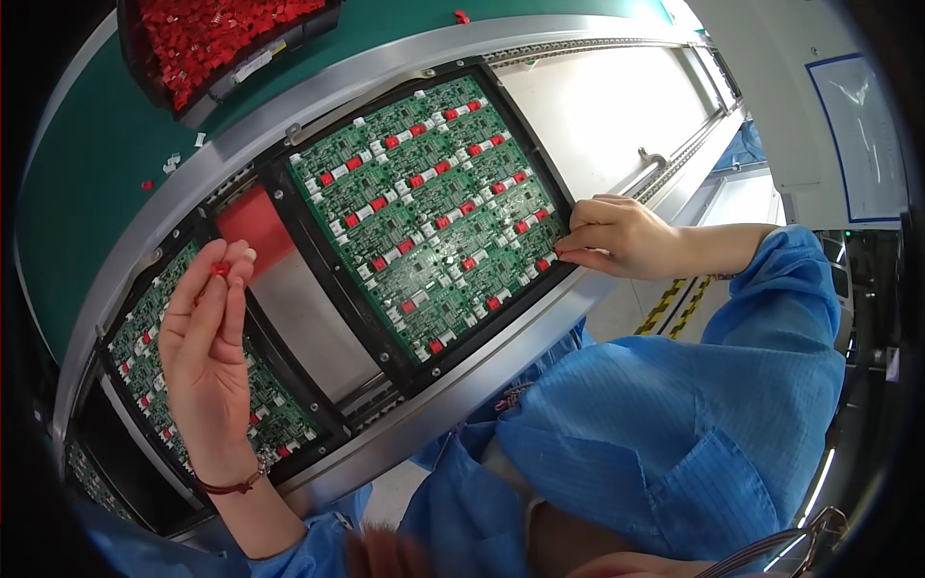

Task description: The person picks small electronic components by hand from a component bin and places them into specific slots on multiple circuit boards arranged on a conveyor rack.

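Left hand (207, 361) raised over the near-left circuit board (154, 356), fingertips pinched on one small red connector (221, 270) — light, rigid, easily dropped; best held by its sides. Right hand (617, 236) closed, fingertips pressing at the right edge of the centre circuit board panel (429, 212) — stiff but fragile. Bin of red connectors (217, 34) sits far left.

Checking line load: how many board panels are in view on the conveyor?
3. One full panel mid-belt, by the right hand. A second behind the left hand, which holds a red part. A sliver of a third at lower left, mostly hidden.
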The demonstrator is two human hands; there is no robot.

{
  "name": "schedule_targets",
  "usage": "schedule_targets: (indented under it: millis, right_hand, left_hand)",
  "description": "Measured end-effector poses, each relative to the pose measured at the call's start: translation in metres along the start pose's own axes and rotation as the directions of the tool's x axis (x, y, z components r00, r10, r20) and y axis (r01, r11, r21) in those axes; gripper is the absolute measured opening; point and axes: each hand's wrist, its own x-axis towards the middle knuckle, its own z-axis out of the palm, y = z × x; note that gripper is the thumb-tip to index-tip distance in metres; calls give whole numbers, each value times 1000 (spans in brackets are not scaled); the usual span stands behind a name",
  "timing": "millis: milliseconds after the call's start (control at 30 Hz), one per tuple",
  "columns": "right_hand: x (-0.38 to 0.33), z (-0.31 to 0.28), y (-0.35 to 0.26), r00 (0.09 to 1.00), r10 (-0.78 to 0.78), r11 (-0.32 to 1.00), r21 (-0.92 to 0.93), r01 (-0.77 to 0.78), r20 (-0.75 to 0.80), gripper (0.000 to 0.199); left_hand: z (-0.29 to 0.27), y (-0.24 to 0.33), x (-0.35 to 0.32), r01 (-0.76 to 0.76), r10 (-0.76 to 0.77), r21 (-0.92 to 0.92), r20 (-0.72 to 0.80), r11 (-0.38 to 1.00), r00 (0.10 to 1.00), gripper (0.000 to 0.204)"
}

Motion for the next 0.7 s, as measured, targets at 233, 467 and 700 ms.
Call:
schedule_targets:
  millis: [233,467,700]
  right_hand:
    - [5,-4,-10,996,33,993,-119,-22,88,11]
    - [12,-17,-15,978,-37,983,-167,73,206,16]
    - [115,-36,-50,924,-374,927,-13,375,-74,28]
  left_hand:
    - [-14,-1,-2,31,-35,30,137,999,990,24]
    - [-15,-1,-7,-29,29,1,136,1000,990,20]
    - [-4,-7,-9,187,-201,74,335,980,921,24]
